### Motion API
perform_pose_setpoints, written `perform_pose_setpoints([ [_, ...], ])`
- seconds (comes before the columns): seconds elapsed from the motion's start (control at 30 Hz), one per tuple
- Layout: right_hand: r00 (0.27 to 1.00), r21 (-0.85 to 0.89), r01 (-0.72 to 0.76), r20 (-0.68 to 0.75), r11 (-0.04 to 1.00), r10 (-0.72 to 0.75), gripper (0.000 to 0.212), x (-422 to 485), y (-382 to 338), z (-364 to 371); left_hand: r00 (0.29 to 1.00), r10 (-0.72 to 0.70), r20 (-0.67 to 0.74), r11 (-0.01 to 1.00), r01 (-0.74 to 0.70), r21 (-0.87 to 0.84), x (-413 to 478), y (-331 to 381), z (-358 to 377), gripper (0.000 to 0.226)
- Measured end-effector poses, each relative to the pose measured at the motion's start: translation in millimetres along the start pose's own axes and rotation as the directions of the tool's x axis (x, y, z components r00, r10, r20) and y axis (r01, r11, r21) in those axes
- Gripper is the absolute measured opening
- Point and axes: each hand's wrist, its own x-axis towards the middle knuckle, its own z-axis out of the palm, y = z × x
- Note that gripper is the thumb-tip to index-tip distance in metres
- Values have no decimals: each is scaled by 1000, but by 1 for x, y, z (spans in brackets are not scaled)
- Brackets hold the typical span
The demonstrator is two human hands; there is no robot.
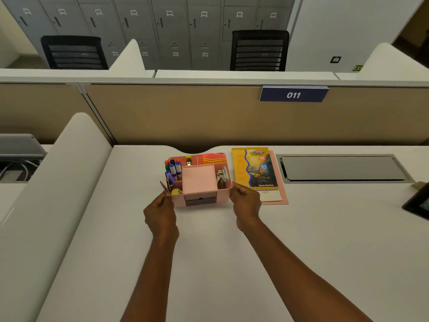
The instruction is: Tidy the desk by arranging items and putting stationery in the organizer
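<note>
A pink desk organizer (198, 182) stands on the white desk (209, 252) near its back edge. Markers (174, 168) and pens fill its left compartment, orange cards (213, 158) the back right one, and a stapler-like metal item (221, 177) the right one. My left hand (160, 212) grips the organizer's front left corner, fingers curled. At the front right corner my right hand (246, 203) holds the wall between thumb and curled fingers. A yellow notebook (254, 168) lies on a pink folder (278, 182) just right of the organizer.
A metal cable hatch (343, 168) is set into the desk at the right. A dark picture frame (417, 203) stands at the right edge. A beige partition (185, 117) closes the back, a white divider (58, 194) the left side.
</note>
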Motion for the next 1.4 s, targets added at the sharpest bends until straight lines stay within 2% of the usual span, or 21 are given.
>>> perform_pose_setpoints([
  [0.13,999,-39,10,-43,999,-12,22,12,-7,14,998,-5,58,1000,5,-10,19,12,14,25],
  [0.4,992,-28,25,-120,999,-28,21,35,-16,29,994,4,106,996,-13,84,52,24,40,23],
  [0.53,992,23,9,-122,1000,-6,21,49,-18,37,993,2,114,992,-16,122,65,29,54,24],
  [1.0,992,-11,21,-125,1000,-22,20,70,-22,49,990,31,139,986,-53,157,85,41,72,27],
  [1.13,990,-70,70,-121,995,-78,23,66,-24,46,981,88,171,973,-121,195,81,38,68,32],
  [1.27,988,-128,119,-87,985,-130,26,60,-25,41,981,129,147,960,-161,230,71,33,63,36],
  [1.4,976,-273,195,-40,942,-213,30,47,-19,35,973,175,152,917,-218,333,52,25,54,38],
])
